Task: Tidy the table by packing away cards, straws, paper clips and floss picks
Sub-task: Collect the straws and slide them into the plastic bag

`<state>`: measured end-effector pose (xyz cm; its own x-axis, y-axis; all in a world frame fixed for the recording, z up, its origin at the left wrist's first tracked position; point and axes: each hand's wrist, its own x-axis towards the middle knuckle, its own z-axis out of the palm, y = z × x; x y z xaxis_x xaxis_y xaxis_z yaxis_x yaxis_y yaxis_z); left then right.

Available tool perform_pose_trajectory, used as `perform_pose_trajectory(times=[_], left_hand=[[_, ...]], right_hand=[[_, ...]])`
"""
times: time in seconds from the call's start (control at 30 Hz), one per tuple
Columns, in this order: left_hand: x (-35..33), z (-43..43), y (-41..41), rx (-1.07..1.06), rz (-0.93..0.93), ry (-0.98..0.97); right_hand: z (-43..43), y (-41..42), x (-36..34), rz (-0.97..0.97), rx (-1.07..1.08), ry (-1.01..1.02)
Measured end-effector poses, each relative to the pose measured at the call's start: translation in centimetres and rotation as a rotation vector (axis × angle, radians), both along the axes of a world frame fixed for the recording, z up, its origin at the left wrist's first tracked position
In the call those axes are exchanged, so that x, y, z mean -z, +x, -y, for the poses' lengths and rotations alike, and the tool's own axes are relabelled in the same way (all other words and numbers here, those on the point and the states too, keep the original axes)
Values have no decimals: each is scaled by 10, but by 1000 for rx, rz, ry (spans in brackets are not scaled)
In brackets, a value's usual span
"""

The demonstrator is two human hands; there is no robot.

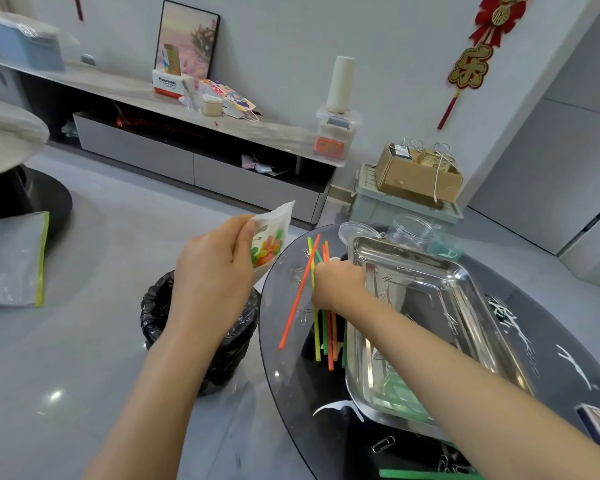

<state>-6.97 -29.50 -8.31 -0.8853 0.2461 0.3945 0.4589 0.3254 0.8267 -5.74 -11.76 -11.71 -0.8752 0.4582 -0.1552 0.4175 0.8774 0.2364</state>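
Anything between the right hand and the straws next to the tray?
Nothing visible: the right hand is on the straws, gripping the bundle. The steel tray sits beside them, not between. One orange straw lies loose further left.

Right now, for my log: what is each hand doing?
Left hand: pinches a small pouch of colourful pieces.
Right hand: curled round several straws.

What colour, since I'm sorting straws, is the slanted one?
Orange; the straw shows best in the head view.
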Motion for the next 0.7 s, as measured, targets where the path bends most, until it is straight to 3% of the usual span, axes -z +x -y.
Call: perform_pose_trajectory(times=[0.4,0.6,0.7], left_hand=[[9,4,-6,-4,24,-35],[9,4,-7,-10,20,-47],[11,1,-7,-5,27,-50]], right_hand=[[0,-7,-7,9,64,-81],[-16,12,-16,-189,149,-275],[-26,27,-22,-368,227,-525]])
